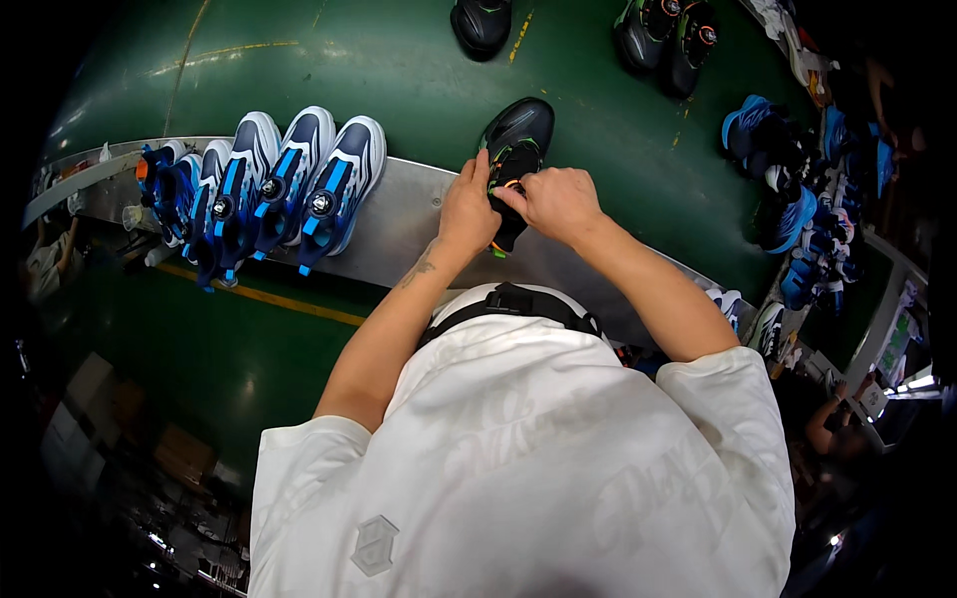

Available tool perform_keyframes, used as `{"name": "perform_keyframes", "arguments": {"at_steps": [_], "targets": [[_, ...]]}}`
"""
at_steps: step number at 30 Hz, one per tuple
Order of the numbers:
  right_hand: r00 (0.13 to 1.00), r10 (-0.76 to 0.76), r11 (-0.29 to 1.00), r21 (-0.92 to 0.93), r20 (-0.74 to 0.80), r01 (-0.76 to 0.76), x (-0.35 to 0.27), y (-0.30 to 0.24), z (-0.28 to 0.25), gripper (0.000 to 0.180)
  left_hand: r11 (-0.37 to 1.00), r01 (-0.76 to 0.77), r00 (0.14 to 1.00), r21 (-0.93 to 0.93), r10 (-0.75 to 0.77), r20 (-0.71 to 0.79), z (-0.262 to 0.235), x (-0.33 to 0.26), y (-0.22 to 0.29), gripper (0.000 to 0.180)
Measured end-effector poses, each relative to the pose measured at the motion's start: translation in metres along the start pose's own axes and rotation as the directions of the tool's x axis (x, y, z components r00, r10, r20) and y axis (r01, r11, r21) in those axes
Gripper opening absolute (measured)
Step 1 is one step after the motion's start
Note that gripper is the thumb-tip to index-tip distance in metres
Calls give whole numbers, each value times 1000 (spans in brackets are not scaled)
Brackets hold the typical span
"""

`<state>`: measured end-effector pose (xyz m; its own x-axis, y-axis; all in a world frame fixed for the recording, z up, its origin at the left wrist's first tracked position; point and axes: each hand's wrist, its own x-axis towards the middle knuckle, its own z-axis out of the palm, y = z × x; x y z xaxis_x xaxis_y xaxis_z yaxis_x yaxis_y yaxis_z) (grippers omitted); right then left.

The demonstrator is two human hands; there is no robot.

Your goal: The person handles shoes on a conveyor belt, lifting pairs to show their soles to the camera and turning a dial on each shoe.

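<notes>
Head view: black shoe (522,124) lies toe-outward at near edge of green desk (389,95). Right hand (560,202), fingers curled, pinches its upper; left hand (469,209) flanks it, grip unclear. Judged light, soft-uppered; best held by heel (509,235).

We see the left hand (469,211) holding the left side of a black shoe (520,128). The right hand (558,203) has curled fingers, and its thumb reaches over the shoe. The toe points away from the fingers. To the left of the fingers, we see a row of blue and white shoes (344,179). Ahead of them, another black shoe (482,27) sits on the green table (369,75).
</notes>
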<state>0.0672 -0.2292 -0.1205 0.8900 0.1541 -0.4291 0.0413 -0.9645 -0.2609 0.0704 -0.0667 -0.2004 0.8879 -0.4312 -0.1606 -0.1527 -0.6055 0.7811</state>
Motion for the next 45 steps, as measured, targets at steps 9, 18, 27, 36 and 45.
{"name": "perform_keyframes", "arguments": {"at_steps": [9,18,27,36,45], "targets": [[825,-550,831,-14,128,556,-1,8,-7,30,998,63,998,28,-63,17,12,-45,-2,76],[989,-147,989,-28,27,148,-21,-7,30,46,992,110,994,59,-110,-4,23,-47,-10,77],[910,-378,925,-32,-169,379,-16,7,23,36,997,55,998,47,-55,0,17,-43,-5,81],[994,79,995,73,-70,-74,-33,-21,36,45,995,99,995,33,-100,10,19,-43,-5,78],[990,-84,996,11,-109,85,-40,-16,4,44,998,64,997,19,-65,30,16,-43,2,74]]}}
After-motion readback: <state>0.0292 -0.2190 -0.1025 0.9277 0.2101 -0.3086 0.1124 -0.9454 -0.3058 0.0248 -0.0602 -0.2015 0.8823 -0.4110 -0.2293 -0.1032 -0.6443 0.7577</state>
